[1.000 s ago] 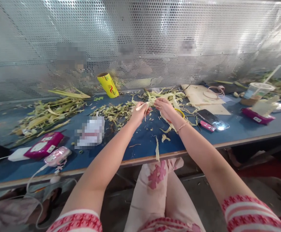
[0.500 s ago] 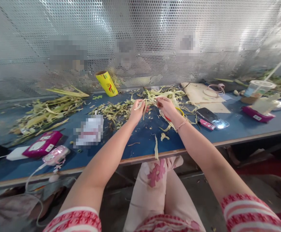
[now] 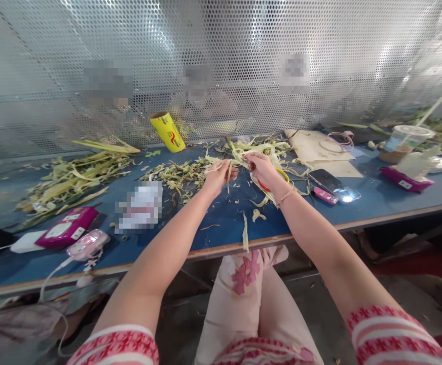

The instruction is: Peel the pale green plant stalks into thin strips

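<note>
Pale green plant strips (image 3: pixel 237 163) stretch between my two hands above the blue table. My left hand (image 3: pixel 217 177) is closed on them, with thin pieces hanging below its fingers. Just to the right, my right hand (image 3: pixel 262 168) pinches the other end between thumb and fingertips. Behind both hands lies a heap of pale peeled strips (image 3: pixel 272 145). A pile of short green pieces (image 3: pixel 183 177) spreads to the left of my left hand. Under my right wrist, a yellow and red ring-shaped thing (image 3: pixel 284 175) is partly hidden.
Long leaves (image 3: pixel 80 172) lie in a pile at the left, near a magenta tissue pack (image 3: pixel 67 228). A yellow tube (image 3: pixel 168 133) leans by the perforated metal wall. At the right are a phone (image 3: pixel 329 183), brown paper (image 3: pixel 312 147) and a drink cup (image 3: pixel 401 144).
My left hand has turned slightly and its fingers now reach a little further right, with the strips more stretched out. My right hand has barely moved.
</note>
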### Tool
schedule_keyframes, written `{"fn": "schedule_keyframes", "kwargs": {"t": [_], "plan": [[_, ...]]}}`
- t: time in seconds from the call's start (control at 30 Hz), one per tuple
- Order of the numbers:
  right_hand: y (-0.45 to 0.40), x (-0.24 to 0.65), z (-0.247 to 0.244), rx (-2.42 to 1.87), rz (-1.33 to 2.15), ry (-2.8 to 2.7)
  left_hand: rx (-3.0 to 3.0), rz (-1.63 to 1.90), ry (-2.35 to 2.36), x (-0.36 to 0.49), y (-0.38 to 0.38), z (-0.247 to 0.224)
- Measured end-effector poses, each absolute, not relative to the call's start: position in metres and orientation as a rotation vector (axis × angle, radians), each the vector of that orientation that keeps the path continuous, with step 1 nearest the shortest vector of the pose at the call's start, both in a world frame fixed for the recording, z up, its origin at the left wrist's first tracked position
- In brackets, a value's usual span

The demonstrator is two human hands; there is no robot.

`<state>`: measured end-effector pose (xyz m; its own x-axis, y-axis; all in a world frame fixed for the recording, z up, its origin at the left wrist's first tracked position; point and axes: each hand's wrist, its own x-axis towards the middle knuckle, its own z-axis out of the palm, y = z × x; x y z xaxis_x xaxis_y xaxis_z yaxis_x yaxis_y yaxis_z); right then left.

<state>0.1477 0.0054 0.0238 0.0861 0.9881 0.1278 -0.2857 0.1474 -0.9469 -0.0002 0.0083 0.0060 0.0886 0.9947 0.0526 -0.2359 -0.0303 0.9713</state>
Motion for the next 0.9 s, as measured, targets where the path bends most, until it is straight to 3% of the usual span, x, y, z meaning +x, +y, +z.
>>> {"fn": "schedule_keyframes", "kwargs": {"t": [0.63,0.9], "plan": [[0.009,0.148,0.019,-1.039,1.117,-1.145,1.083,1.145,0.966,0.001,0.008,0.007],[0.010,0.150,0.016,-1.148,0.196,-1.676,1.309,1.194,1.000,0.000,0.009,0.001]]}}
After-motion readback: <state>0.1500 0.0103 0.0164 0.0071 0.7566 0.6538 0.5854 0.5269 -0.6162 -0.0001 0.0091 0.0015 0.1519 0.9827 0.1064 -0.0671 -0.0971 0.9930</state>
